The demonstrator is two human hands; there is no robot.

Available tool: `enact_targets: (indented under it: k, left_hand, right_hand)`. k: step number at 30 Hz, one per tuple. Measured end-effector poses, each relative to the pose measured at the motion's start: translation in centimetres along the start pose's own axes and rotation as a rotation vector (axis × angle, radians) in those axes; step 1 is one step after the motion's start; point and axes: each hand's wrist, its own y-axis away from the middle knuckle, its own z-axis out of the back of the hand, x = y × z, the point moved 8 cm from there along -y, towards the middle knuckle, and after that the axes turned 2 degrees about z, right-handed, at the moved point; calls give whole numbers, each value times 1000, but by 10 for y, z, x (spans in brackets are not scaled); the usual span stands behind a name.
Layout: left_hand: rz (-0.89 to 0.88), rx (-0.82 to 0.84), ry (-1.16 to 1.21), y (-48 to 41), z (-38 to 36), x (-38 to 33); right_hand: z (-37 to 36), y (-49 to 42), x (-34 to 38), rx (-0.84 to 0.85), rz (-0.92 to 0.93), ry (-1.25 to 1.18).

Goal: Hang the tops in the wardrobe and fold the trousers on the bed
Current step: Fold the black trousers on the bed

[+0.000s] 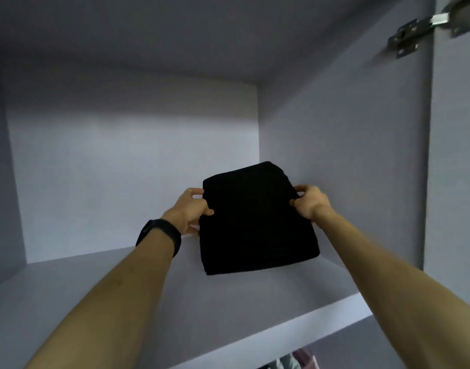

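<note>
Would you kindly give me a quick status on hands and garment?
Status: left hand and right hand pinch folded black garment. Garment over wardrobe shelf. Nothing blocking.

Clothes (292,360) below the shelf (116,294) are blurred, cut off.

folded trousers (257,222): matt black cloth | shelf (175,294): smooth matt board | hinge (425,27): dull metal

Black folded trousers (255,219) lie flat on the wardrobe shelf (95,302).
</note>
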Motion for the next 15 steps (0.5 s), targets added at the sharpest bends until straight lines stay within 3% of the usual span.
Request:
enact_targets:
  k: [7, 15]
  left_hand:
    - [3, -108, -17, -83, -3, -19]
    - [112, -215, -48, -130, -14, 44]
  right_hand:
    - [-24, -108, 29, -14, 158, 313]
    - [-90, -145, 3, 42, 240, 511]
